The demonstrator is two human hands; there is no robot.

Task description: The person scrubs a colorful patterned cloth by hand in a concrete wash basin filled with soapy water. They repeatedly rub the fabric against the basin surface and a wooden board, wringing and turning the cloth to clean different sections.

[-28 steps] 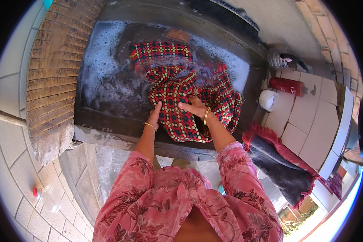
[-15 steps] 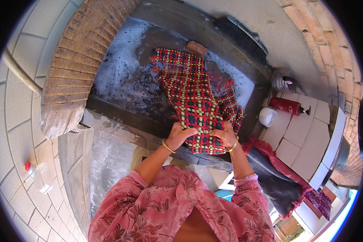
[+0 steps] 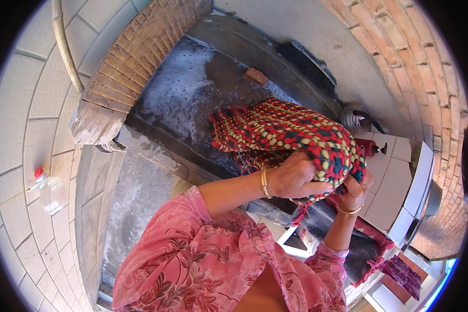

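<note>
A thick, chunky-woven cloth (image 3: 281, 125), checked in red, dark green and yellow, is lifted toward the right side of a dark trough (image 3: 166, 152). Its far left end still dips into soapy water, and its near end is bunched up. My left hand (image 3: 296, 176) grips the near edge, thumb pointing right along the cloth. Close to it, my right hand (image 3: 356, 190) has its fingers closed on the near right corner. A gold-coloured bangle circles each wrist.
A ridged wooden washboard (image 3: 120, 70) leans at the trough's left. A brick (image 3: 256, 76) lies in the water. On the right, a tiled ledge (image 3: 387, 179) bears a red pump bottle (image 3: 368, 147); a grey cloth with red fringe (image 3: 325, 223) hangs below. A red-capped clear bottle (image 3: 52, 195) is at far left.
Both hands have moved right and raised the cloth's near end, pulling more of it out of the water. The cloth now covers the white cup and part of the pump bottle. The view has turned somewhat.
</note>
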